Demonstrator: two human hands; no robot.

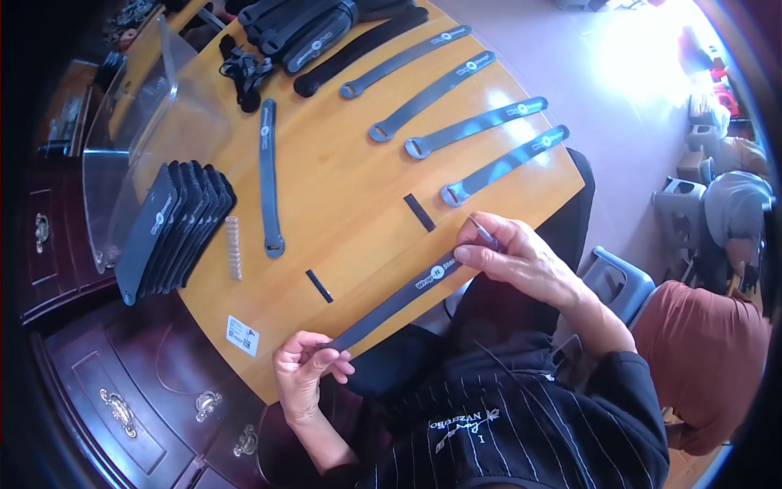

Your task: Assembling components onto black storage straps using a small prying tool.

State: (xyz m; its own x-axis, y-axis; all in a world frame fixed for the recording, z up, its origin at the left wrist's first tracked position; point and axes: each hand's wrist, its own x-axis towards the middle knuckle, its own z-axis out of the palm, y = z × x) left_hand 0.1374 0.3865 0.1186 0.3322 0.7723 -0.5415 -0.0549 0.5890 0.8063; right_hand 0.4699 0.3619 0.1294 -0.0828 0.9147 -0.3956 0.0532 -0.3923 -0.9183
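A long dark grey storage strap (389,305) with pale print is stretched slantwise over the table's near edge. My left hand (303,368) pinches its lower left end between thumb and fingers. At the upper right end, my right hand (528,259) grips the strap under the thumb. A slim pointed tool (484,233) also sits in the right fingers; its exact kind is too small to make out. Beyond my hands, several straps lie side by side, the nearest strap (505,166) just past my right hand. Another strap (270,179) lies lengthwise on the left.
A stack of straps (173,228) stands at the table's left edge beside a clear plastic sheet (138,138). Two short black strips (318,286) and a white label (243,336) mark the wooden table (334,171). More straps (297,28) pile up at the back. Stools (683,208) stand at right.
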